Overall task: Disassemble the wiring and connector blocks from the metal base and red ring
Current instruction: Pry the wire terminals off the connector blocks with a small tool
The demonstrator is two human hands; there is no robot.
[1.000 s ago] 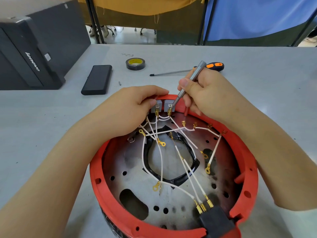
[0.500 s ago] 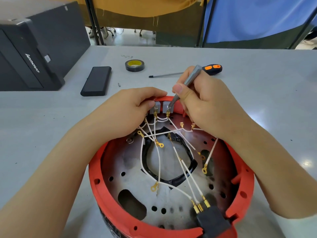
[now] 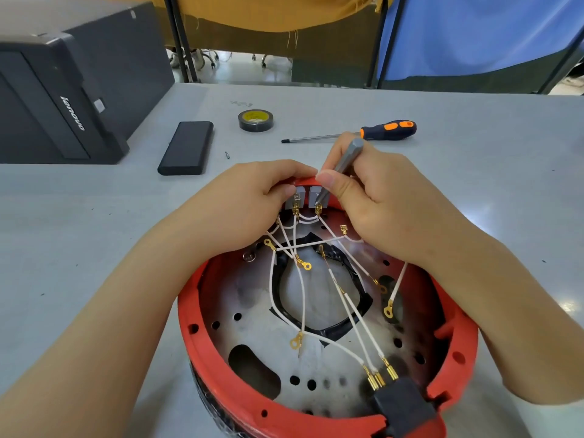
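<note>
Watch the tip: your right hand [image 3: 376,197] pinches a thin grey tool [image 3: 343,167] pen-style, its point at the right of two grey connector blocks [image 3: 305,197] on the far inner wall of the red ring [image 3: 455,352]. If it slips off the terminal it could jab your left thumb or gouge the block; pry too hard and the brass spade or white wires [image 3: 316,245] may tear. Your left hand [image 3: 249,203] curls over the ring's far edge, thumb pressed by the left block, steadying it; the other fingers are hidden. Both forearms reach across the metal base [image 3: 252,295], close above the loose ring terminals, so a sleeve-level snag is possible. Black connector [image 3: 403,406] sits plugged at the near rim.
</note>
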